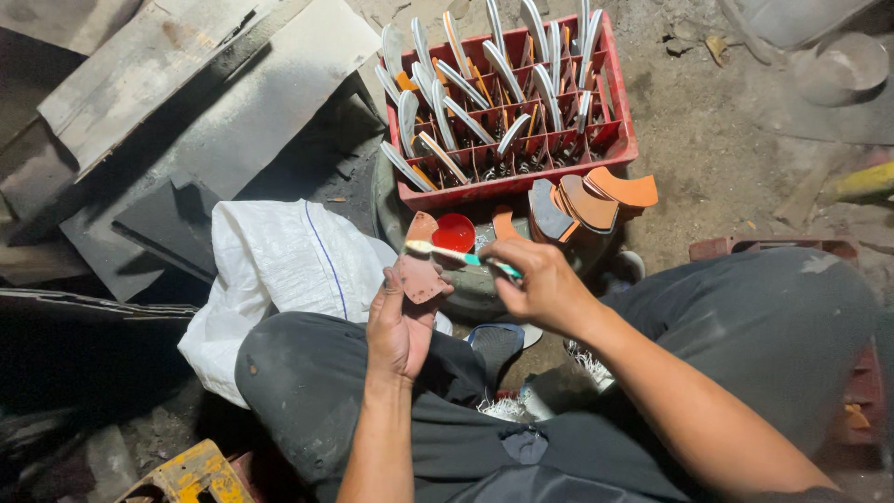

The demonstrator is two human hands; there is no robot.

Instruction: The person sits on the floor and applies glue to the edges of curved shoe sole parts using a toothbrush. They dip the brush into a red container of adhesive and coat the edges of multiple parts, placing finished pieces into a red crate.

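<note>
Left hand (399,328) grips brown leather piece (421,270), long axis upright; right hand (540,284) pinches toothbrush (458,254), bristles pointing left.

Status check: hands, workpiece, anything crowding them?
Left hand holds brown leather piece. Right hand brushes it with toothbrush. Red lid, red crate close ahead.

Beyond your grip you see a red crate (610,149) on a dusty dirt floor (708,130). Left of your grip, grey boards (186,84) lie stacked beside a white woven sack (270,270). Light falls from above; the corners to your left sink into shadow.
</note>
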